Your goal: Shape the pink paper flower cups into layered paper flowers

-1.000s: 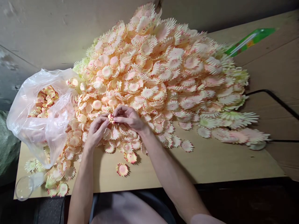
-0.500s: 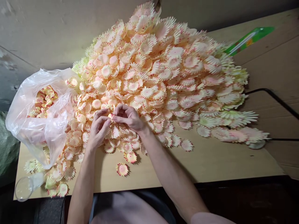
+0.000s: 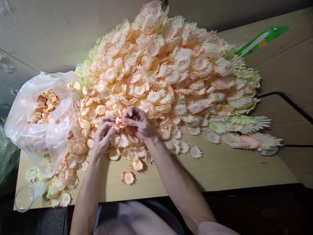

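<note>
Between my hands, a small pale flower piece [image 3: 119, 122] with reddish petal tips is held up over the front of the heap. My left hand [image 3: 104, 132] pinches its left side, thumb and fingers curled together. From the other side my right hand [image 3: 138, 123] grips it between thumb and forefinger. All around lies a big heap of flower discs [image 3: 156, 75], pale pink and cream with fringed edges. A single disc with redder tips [image 3: 127, 178] rests on the wood in front of my hands.
A translucent plastic bag [image 3: 58, 127] holding red-tipped flower pieces stands at the left. A clear cup [image 3: 24, 198] lies by the table's front left corner. Behind the heap on the right is a green packet [image 3: 269, 36]. A black bent rod [image 3: 290, 101] crosses cardboard at far right.
The flower piece between my fingers shows more now and looks more spread. My right hand has shifted slightly right and up, a little farther from the left.
</note>
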The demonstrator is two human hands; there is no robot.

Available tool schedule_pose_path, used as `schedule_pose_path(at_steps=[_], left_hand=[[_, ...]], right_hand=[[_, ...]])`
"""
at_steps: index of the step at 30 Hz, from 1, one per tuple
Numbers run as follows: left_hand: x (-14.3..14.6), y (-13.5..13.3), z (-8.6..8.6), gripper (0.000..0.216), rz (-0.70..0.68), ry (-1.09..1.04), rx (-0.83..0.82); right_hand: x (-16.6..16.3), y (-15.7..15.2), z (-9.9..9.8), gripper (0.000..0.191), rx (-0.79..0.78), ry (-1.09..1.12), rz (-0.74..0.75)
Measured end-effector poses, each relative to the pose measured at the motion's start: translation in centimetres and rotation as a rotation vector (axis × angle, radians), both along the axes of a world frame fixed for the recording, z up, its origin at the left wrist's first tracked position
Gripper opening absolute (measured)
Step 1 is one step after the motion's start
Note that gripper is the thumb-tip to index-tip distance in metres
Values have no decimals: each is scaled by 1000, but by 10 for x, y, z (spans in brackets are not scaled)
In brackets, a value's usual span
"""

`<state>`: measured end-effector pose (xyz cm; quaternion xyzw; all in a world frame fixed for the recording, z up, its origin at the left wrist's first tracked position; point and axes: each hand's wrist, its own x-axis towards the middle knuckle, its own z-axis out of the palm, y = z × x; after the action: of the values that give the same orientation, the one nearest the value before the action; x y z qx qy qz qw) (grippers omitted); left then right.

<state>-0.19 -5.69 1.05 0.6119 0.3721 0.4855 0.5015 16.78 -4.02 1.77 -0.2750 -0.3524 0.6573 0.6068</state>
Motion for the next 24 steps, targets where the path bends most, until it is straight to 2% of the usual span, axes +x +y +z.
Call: schedule_pose_path(at_steps=[9,13,16,19,24], left_hand=[[0,2,-2,20,-6,34,-40],[1,0,-5,20,30,-3,-123],[1,0,-7,21,0,-96,-225],[2,1,-8,31,-5,-129,-179],[3,2,-3,43,48,19,-133]], right_hand=[[7,4,1,38,37,-53,-191],[7,2,2,33,97,-81,-117],[3,0,1,27,161,-153,-50],[-1,-2,2,24,185,-238,23],[-2,-6,4,21,197,-348,87]])
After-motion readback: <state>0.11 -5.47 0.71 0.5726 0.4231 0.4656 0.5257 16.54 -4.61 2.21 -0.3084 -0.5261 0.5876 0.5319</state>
